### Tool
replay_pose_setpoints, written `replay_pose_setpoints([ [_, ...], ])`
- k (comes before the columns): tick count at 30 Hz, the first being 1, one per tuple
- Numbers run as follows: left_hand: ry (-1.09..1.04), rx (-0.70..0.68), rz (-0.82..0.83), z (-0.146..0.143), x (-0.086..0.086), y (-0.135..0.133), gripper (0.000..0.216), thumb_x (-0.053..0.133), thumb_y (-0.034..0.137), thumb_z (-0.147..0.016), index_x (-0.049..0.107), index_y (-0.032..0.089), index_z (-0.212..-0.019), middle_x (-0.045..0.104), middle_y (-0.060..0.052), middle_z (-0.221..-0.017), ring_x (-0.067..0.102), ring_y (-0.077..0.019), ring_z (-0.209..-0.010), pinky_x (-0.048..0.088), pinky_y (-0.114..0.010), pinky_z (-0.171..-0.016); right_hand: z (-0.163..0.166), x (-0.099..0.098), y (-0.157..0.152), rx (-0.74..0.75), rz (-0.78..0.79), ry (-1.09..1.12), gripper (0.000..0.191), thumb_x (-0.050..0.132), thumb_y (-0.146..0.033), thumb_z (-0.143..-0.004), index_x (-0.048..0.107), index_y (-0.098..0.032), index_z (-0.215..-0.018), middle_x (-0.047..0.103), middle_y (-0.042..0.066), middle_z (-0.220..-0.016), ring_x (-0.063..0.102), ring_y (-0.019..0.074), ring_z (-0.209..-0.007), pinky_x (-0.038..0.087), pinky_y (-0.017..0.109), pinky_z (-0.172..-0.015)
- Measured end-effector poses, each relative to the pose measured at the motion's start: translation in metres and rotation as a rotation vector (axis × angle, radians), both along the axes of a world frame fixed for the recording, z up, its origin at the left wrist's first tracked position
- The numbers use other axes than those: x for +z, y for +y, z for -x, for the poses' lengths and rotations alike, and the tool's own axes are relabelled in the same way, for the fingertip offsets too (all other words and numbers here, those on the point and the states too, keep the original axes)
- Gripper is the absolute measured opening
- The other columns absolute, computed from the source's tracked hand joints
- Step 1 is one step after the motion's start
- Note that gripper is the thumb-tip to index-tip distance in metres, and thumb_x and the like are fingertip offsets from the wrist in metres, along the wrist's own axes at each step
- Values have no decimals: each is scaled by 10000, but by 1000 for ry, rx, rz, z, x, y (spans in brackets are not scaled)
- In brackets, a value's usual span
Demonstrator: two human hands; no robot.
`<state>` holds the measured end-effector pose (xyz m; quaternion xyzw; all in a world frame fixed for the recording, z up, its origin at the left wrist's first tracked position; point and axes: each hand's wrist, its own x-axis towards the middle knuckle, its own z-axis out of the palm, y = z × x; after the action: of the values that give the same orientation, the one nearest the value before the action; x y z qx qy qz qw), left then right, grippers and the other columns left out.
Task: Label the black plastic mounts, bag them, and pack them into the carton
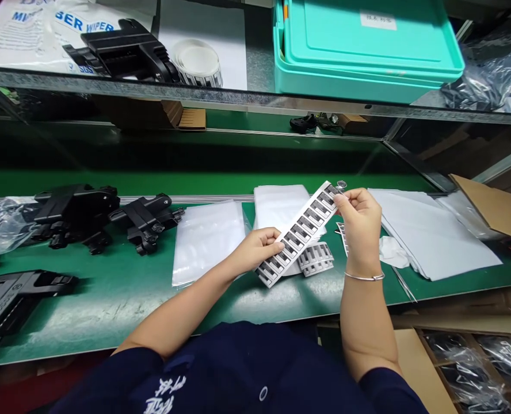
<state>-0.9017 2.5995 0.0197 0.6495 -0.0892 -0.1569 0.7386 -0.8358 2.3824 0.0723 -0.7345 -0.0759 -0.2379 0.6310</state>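
Note:
Both hands hold a long strip of barcode labels (301,233) slanted above the green bench (121,293). My left hand (258,250) pinches its lower end. My right hand (359,221) pinches the upper end, fingertips at the topmost label. More label strips (318,259) lie on the bench just under it. A clear plastic bag (206,238) lies flat to the left of my left hand, and a stack of similar bags (281,207) lies behind the strip.
Black plastic parts (147,221) lie at the bench's left, one (9,299) near the front edge. White sheets (432,233) and cardboard (492,207) sit at the right. The shelf above holds a teal box (363,49), a label roll (197,63) and a black part (121,52).

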Motion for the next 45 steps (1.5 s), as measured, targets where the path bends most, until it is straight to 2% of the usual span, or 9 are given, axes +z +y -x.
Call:
replay_pose_setpoints([
  [4,-31,-12,-12,-1,1,6,531,767,626,-669,628,154,-868,689,-36,-801,637,-151,-691,481,-246,-637,-3,-8,-3,40,-26,27,201,719,-341,-761,565,-214,-740,576,-60,-573,568,120,-534,490,266,-558],
  [8,-126,35,5,-10,2,7,629,666,731,-707,650,151,-950,675,-39,-810,619,-159,-727,469,-262,-680,8,-17,7,187,48,65,182,723,-362,-771,629,-208,-747,606,-45,-581,585,127,-550,492,268,-557],
  [13,-122,87,-62,-16,-5,3,523,663,670,-734,610,151,-752,590,3,-673,512,-119,-608,400,-240,-596,19,-28,23,177,146,79,166,673,-360,-810,725,-202,-804,698,-2,-687,635,159,-623,518,310,-609],
  [18,-120,127,-127,-15,-17,4,477,595,630,-777,564,163,-685,528,26,-607,447,-107,-569,360,-235,-575,16,-38,26,170,67,119,164,688,-362,-798,692,-214,-867,651,-39,-579,624,147,-543,516,304,-601],
  [24,-212,224,-347,-11,-20,13,350,510,482,-848,580,179,-687,565,15,-627,492,-132,-591,375,-240,-566,10,-44,28,276,31,216,170,655,-361,-800,590,-205,-783,630,-37,-592,611,127,-535,507,278,-575],
  [28,-225,301,-505,-7,-20,15,295,464,387,-857,546,194,-650,565,13,-609,513,-147,-588,363,-244,-543,8,-52,34,333,-2,279,217,674,-381,-771,589,-211,-874,631,-46,-617,625,133,-574,529,294,-618],
  [36,-291,329,-747,-5,-30,35,294,409,346,-883,538,209,-657,603,2,-652,550,-169,-650,364,-256,-595,8,-52,21,289,203,258,306,641,-331,-801,688,-204,-1076,679,-7,-741,665,171,-698,526,366,-749],
  [41,-273,351,-863,-4,-31,39,292,400,334,-897,536,213,-669,608,-4,-648,549,-171,-623,314,-261,-582,7,-62,30,344,294,284,312,659,-374,-807,698,-218,-1074,735,71,-1008,680,223,-939,552,381,-806],
  [45,-259,384,-1040,-5,-25,36,277,396,318,-905,553,222,-698,590,-13,-622,533,-186,-597,264,-273,-577,15,-76,45,362,329,200,178,653,-350,-817,702,-223,-933,735,53,-947,677,196,-839,558,345,-751],
])
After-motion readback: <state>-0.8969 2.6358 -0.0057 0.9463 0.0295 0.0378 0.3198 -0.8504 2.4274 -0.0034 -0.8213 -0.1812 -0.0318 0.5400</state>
